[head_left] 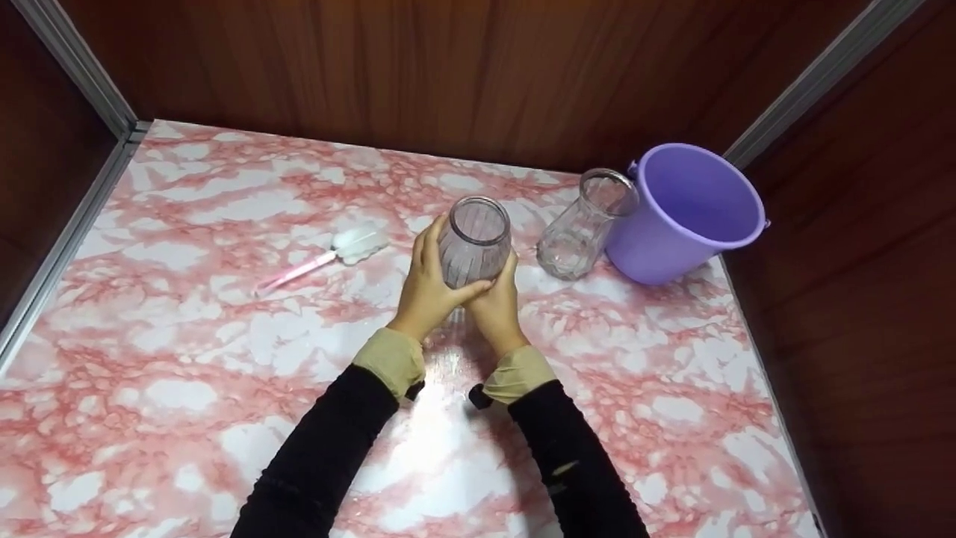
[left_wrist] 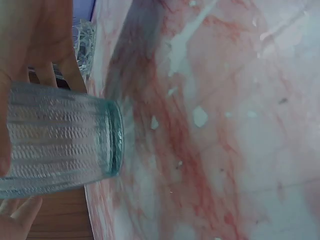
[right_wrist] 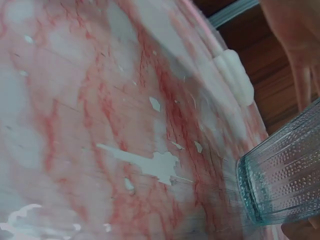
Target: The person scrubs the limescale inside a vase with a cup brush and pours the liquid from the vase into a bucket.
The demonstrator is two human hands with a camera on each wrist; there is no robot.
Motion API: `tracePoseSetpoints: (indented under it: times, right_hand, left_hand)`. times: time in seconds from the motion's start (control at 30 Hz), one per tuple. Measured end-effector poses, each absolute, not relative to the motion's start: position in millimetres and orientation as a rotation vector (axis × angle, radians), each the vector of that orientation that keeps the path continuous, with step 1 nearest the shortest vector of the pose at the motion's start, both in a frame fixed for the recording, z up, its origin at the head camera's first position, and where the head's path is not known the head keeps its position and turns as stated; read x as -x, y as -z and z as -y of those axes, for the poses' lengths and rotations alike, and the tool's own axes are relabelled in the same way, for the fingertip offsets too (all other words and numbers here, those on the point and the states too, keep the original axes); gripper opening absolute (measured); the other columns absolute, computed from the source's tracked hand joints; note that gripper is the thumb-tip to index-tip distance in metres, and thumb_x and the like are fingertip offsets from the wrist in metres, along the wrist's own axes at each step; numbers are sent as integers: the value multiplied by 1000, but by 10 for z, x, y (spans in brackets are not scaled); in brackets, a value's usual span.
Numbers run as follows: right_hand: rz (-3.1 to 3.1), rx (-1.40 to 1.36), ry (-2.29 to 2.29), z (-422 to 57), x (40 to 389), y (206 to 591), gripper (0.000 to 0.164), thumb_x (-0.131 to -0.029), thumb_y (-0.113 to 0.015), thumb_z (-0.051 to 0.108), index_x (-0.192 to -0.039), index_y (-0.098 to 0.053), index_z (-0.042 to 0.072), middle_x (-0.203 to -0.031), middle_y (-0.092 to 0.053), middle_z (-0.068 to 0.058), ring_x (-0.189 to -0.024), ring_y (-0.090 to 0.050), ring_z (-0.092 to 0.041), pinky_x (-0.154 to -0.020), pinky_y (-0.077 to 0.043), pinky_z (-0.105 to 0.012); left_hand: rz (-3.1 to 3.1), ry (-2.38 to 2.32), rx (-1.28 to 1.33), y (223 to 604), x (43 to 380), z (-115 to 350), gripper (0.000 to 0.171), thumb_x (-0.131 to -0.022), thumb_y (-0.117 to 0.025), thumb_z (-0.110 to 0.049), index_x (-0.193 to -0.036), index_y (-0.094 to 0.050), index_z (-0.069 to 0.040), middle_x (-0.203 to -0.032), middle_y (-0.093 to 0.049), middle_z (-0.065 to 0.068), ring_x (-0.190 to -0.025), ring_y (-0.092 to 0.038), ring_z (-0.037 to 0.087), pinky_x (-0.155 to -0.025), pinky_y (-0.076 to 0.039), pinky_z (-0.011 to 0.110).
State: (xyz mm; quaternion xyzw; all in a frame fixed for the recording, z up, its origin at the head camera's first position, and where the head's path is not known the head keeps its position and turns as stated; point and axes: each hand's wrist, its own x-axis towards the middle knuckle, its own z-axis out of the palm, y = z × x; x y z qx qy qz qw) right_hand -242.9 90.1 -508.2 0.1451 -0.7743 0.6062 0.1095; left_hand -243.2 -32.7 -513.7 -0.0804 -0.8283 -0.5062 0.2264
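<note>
A clear ribbed glass vase [head_left: 475,258] stands upright between both hands, its round mouth facing up. My left hand [head_left: 429,295] wraps its left side, with the thumb across the front. On the other side my right hand [head_left: 494,302] grips it, its fingers partly hidden behind the glass. Both wrist views show the vase's textured wall [left_wrist: 60,140] and thick greenish base [right_wrist: 250,190] close to the tabletop; whether it touches, I cannot tell. To the right, a second glass vase [head_left: 571,239] with a narrowed neck leans or stands near a purple bucket [head_left: 650,246].
A brush with a pink handle [head_left: 297,274] and a pale head [head_left: 360,243] lies left of the hands. The red-and-white marbled tabletop [head_left: 187,344] is bordered by dark wood panels [head_left: 358,75] at the back and sides.
</note>
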Motion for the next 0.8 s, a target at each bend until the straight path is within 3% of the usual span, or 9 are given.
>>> tracePoseSetpoints:
  times: [0.13, 0.3, 0.47, 0.8]
  right_hand:
    - [2246, -452, -1783, -820, 2514, 5102, 92, -69, -69, -11, -145, -17, -4, -143, -39, -27, -131, -42, -34, -111, -32, -35]
    - [2238, -457, -1740, -763, 2577, 5119, 92, -69, -72, -11, -143, -19, -5, -141, -39, -28, -129, -42, -35, -110, -32, -35]
    - [2256, -434, -1702, -740, 2633, 5125, 89, -68, -73, -9, -141, -22, -6, -137, -42, -30, -126, -45, -38, -109, -34, -40]
    - [2232, -442, -1806, -670, 2907, 5176, 95, -69, -73, -11, -144, -17, -3, -142, -38, -30, -131, -41, -37, -112, -30, -37]
  left_hand:
    - [2278, 1315, 208, 5083, 2465, 354, 111, -68, -85, -43, -151, -21, -7, -147, -29, 16, -136, -31, 25, -113, -28, 35]
    - [2271, 1331, 230, 5031, 2510, 387, 111, -69, -87, -34, -150, -19, 0, -148, -28, 21, -137, -30, 28, -113, -27, 33]
    - [2291, 1365, 232, 5050, 2579, 413, 111, -70, -86, -33, -151, -17, -1, -151, -25, 21, -139, -29, 27, -113, -28, 34]
    - [2258, 1341, 250, 5046, 2794, 496, 109, -71, -85, -32, -150, -18, 1, -150, -26, 21, -139, -28, 25, -114, -23, 27]
